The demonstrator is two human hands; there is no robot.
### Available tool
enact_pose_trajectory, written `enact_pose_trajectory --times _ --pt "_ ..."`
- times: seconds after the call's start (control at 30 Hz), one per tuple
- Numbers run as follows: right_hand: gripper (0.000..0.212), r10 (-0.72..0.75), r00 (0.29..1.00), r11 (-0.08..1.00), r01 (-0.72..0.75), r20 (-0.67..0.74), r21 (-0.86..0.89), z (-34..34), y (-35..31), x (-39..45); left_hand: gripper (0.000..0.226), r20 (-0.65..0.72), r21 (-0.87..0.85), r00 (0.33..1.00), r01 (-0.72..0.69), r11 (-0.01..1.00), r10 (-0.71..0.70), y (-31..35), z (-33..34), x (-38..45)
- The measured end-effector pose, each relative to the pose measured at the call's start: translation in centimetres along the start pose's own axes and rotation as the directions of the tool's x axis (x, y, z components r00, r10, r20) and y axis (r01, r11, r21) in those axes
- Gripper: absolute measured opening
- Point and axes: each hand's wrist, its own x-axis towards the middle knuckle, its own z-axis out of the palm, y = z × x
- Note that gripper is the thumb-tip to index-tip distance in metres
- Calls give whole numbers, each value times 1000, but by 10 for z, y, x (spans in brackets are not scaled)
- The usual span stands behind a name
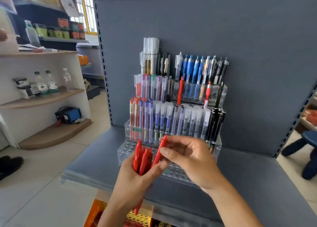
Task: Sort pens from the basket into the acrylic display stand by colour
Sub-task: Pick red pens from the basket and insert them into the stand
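Note:
A tiered acrylic display stand (219, 89) sits on a blue-grey shelf, its upper rows filled with white, black, blue, purple and red pens. Its lowest row of holes (126, 148) is bare at the left. My left hand (135, 178) grips a bunch of red pens (143, 159) upright in front of that row. My right hand (187, 156) pinches a single red pen (160, 149) between thumb and fingers, right beside the bunch. A yellow-orange perforated basket (99, 211) shows at the bottom edge, partly hidden by my left forearm.
The blue-grey shelf (253, 171) has a back panel behind the stand. White curved shelves (51, 96) with bottles stand at the left. A dark blue stool (308, 151) is at the right. Black shoes (10, 165) lie on the tiled floor.

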Motion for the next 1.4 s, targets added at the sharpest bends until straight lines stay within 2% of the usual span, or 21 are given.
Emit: enact_pose_trajectory --times 0.07,0.1,0.2,0.33,0.47,0.7,0.8,0.97,1.13,1.33,1.4 --pt "23 -16 1000 1000 17 25 -23 6 4 10 79 -31 -81 999 34 996 -37 -8 -8 2" --pt "24 -24 999 1000 24 32 -19 9 4 14 78 -45 -112 998 39 993 -44 -11 -11 2" --pt "24 -64 998 995 61 28 81 17 4 31 61 -98 -157 993 53 986 -69 -18 -20 0" --pt "24 -171 977 967 191 -131 167 24 9 58 47 -149 -205 980 99 974 -131 -21 -37 2" --pt "25 -351 911 932 363 -218 17 36 25 79 42 -234 -258 955 119 959 -182 -21 -49 5" --pt "30 -526 835 825 454 -163 -337 57 46 100 42 -271 -300 942 114 947 -199 -21 -57 7" --pt "32 -550 826 789 464 -125 -403 59 49 104 47 -271 -304 939 124 945 -211 -23 -58 10" --pt "34 -539 836 791 460 -105 -402 59 51 107 33 -270 -332 938 121 936 -217 -25 -58 11" --pt "36 -538 837 790 460 -97 -406 60 51 108 41 -292 -347 923 141 927 -250 -27 -57 11" --pt "30 -480 877 795 421 -29 -436 67 53 107 31 -279 -382 931 119 917 -237 -28 -54 12" --pt "22 -460 888 783 399 -13 -478 70 54 107 30 -276 -397 933 110 911 -233 -29 -54 12"
